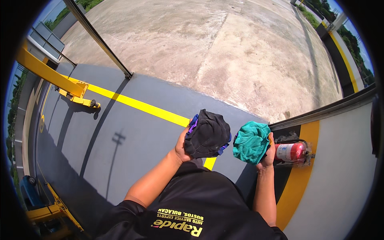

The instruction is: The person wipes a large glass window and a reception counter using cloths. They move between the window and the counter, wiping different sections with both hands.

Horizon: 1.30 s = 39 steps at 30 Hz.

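Observation:
My left hand (182, 146) is closed around the side of a round black cloth rag (208, 135). Bits of purple and blue cloth (193, 123) peek out around the black rag's edges, and the left thumb is mostly hidden. A crumpled teal-green cloth rag (251, 142) sits in my right hand (268, 157), whose fingers wrap its right side. Both rags are held up at chest height, side by side with a small gap between them. My black shirt (188, 200) fills the lower part of the view.
Close to the right hand, a red fire extinguisher (297, 152) wrapped in clear plastic is at the wall (340, 160). A yellow metal lift arm (76, 86) reaches in from the left, near a thin upright post (100, 40). Yellow lines (136, 102) cross the grey floor (120, 140); pale concrete (192, 44) lies beyond.

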Each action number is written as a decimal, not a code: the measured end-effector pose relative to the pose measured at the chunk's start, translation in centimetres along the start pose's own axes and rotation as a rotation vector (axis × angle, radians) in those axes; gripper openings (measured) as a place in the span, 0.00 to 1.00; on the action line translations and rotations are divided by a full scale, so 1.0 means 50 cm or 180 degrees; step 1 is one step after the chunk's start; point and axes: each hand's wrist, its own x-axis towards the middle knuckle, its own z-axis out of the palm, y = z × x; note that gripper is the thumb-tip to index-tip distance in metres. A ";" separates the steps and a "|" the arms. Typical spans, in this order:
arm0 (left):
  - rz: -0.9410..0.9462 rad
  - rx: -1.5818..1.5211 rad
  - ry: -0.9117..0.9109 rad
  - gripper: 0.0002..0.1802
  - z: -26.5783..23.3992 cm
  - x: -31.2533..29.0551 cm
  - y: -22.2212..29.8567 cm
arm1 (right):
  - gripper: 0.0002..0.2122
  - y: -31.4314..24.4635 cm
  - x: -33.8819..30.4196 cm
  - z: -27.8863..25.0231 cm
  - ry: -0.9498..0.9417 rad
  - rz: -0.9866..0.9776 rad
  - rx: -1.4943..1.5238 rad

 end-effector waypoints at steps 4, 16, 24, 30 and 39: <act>-0.0456 0.0026 0.0030 0.39 0.062 0.226 0.079 | 0.32 -0.105 0.104 0.030 0.0217 -0.0347 0.0027; -0.1394 0.0989 0.0617 0.43 0.101 0.899 0.127 | 0.25 -0.397 0.393 -0.179 0.0873 -0.0523 0.0631; -0.1413 0.1381 0.0950 0.33 0.171 1.348 0.124 | 0.23 -0.784 0.681 -0.261 0.0804 -0.0462 0.0504; -0.1282 0.1379 0.0673 0.37 0.218 1.667 0.135 | 0.21 -1.119 0.877 -0.265 0.0841 -0.0939 0.0132; -0.2106 0.1929 0.0668 0.36 0.171 2.211 0.051 | 0.24 -1.277 1.008 -0.549 0.1842 -0.1434 0.0957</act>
